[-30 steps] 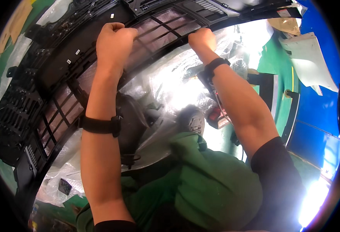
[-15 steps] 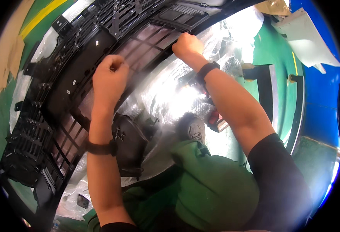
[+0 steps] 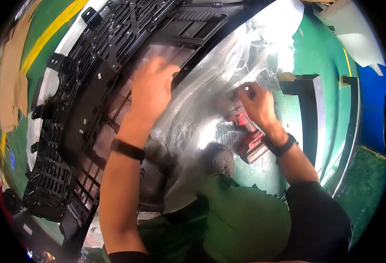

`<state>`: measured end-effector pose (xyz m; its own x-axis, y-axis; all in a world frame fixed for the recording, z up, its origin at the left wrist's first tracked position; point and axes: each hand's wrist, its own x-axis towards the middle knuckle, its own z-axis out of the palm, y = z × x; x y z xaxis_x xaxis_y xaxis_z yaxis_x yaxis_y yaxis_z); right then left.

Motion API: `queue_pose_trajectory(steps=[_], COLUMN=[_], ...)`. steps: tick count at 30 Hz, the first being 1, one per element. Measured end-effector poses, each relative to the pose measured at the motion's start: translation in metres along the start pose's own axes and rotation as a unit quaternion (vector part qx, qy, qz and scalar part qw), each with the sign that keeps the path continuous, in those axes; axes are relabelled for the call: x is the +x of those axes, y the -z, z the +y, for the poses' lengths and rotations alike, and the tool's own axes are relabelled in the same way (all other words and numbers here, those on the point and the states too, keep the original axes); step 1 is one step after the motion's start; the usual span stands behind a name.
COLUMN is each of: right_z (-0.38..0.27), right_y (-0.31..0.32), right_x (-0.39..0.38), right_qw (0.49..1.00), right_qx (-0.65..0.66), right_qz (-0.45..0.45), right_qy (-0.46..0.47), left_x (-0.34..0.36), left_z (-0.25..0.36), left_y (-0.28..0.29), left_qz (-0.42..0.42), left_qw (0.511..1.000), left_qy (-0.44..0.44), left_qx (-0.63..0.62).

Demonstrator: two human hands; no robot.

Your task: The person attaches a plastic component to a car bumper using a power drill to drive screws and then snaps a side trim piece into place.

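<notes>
A long black plastic automotive front panel with open slots and brackets runs diagonally across the left side. My left hand, fingers smeared by motion, hovers over its inner edge. Off to the right, my right hand has its fingers curled in; whether a small item sits between the fingertips cannot be made out. Just beneath that hand lies a red and black cordless power drill, its front end partly blurred. The right hand overlaps the drill in view, without a visible grip on its handle.
Clear plastic wrap spreads under and beside the panel. A black angled metal frame stands to the right on the green floor. Brown cardboard lies at far left. My shoe is close to the drill.
My right hand has left the panel's edge and come back down beside the drill. The left hand has shifted right along the panel. The view has turned slightly.
</notes>
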<state>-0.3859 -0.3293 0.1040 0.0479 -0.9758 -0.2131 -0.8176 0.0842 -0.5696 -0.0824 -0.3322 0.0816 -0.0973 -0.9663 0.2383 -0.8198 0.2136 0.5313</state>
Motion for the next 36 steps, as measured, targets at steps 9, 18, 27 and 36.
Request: queue_pose_trajectory(steps=[9, 18, 27, 36], right_z=[0.078, 0.100, 0.109, 0.100], right_y=[-0.010, -0.018, -0.024, -0.008], right_x=[-0.043, -0.040, -0.043, -0.025], right_qw=[0.989, 0.957, 0.949, 0.895], right_qx=[0.033, 0.201, 0.222, 0.270], right_qz=[-0.121, -0.171, -0.160, -0.315], right_qy=[-0.076, -0.120, -0.155, -0.162], left_x=[0.033, 0.028, 0.061, 0.064], left_z=[0.003, 0.004, 0.010, -0.004], left_y=[-0.021, -0.020, -0.040, -0.050], left_qz=[-0.199, -0.184, -0.148, -0.156], left_qw=[0.952, 0.953, 0.956, 0.942], left_qy=[-0.129, -0.131, -0.178, -0.227], left_qx=[0.195, 0.202, 0.183, 0.190])
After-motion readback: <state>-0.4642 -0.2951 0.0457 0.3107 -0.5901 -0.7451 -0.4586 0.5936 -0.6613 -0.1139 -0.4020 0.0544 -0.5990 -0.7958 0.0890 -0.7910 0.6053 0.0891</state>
